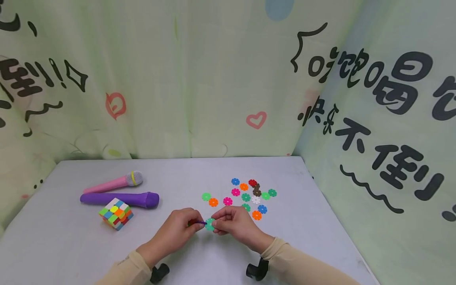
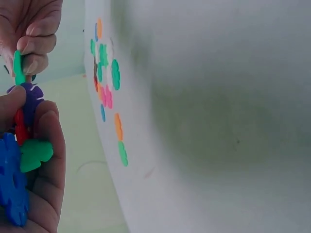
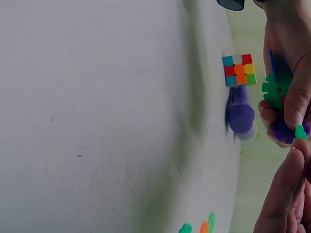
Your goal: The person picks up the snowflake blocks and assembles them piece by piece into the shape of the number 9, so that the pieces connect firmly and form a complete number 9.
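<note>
My left hand (image 1: 178,226) grips a small chain of notched plastic discs. Seen from the left wrist, the chain has a blue disc (image 2: 13,182), a green disc (image 2: 37,154), a red disc (image 2: 21,128) and a purple disc (image 2: 32,103), joined edge to edge. Between thumb and fingers, my right hand (image 1: 238,226) pinches a teal-green disc (image 1: 209,225) by its rim. That disc meets the purple disc's edge; how deep their slots fit together I cannot tell. In the head view the left fingers hide most of the chain.
Several loose notched discs (image 1: 246,197) in many colours lie flat beyond the right hand. On the left of the white table (image 1: 199,261) are a pink microphone (image 1: 110,184), a purple microphone (image 1: 119,199) and a puzzle cube (image 1: 116,214). Printed curtains (image 1: 213,79) stand behind and to the right.
</note>
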